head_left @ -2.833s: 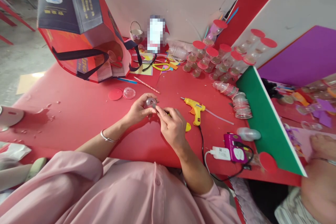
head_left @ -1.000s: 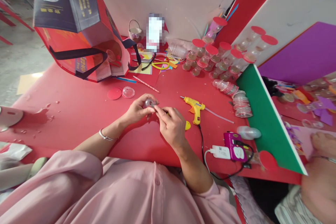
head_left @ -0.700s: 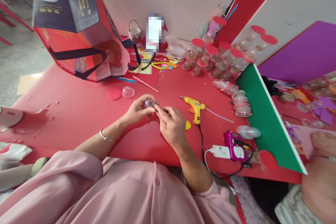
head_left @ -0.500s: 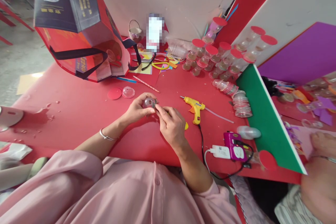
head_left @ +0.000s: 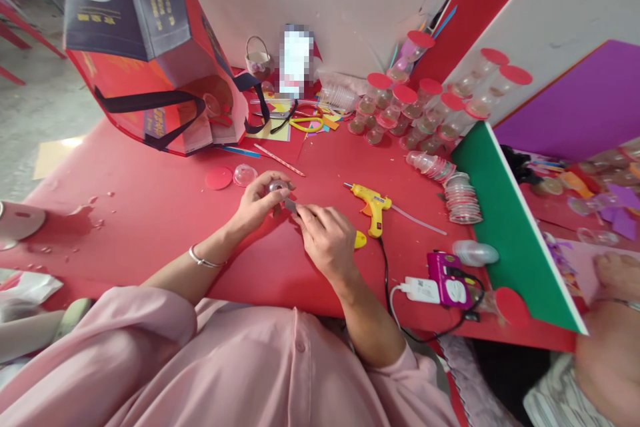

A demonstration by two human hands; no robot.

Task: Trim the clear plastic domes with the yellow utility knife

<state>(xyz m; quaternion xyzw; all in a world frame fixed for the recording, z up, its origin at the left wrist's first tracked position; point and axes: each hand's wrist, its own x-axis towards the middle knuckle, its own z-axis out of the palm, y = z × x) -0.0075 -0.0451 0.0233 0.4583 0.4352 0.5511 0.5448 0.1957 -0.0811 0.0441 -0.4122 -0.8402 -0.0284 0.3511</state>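
One red table (head_left: 280, 270) fronts a wall (head_left: 350, 0), left grip (head_left: 259, 203) pinching clear plastic (head_left: 277, 185), right grip (head_left: 329, 238) a blade (head_left: 289, 205).

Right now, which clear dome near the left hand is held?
The clear dome in the left hand; the other dome, beside the flat red disc, rests unheld on the table.

I see both forearms (head_left: 373, 313) crossing the tabletop's near edge (head_left: 280, 288), the left hand (head_left: 257, 203) cupped with thumb extended, the right hand (head_left: 329, 240) just beside it, fingers pinched.

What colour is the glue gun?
The glue gun is mostly yellow, best seen in the head view.
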